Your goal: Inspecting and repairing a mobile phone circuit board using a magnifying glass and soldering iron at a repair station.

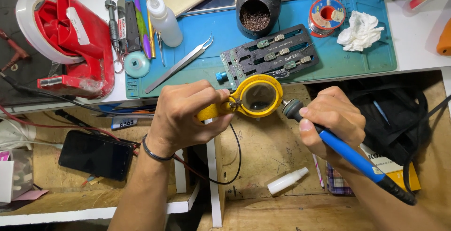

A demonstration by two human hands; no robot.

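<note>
Blue-handled soldering iron (pixel 350 153) points up-left, apparently touching yellow magnifier (pixel 256 97).

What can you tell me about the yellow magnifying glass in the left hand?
The magnifying glass has a round lens in a thick yellow rim, plastic by the look, scuffed and darkened in spots, with a yellow handle. The left hand grips the handle, fingers wrapped round it, holding the lens roughly flat above the wooden bench, just in front of the blue mat. The soldering iron tip reaches its right edge.

Soldering iron (pixel 347 151) tip hidden behind yellow magnifier (pixel 256 97); part under lens too blurred to ID.
</note>
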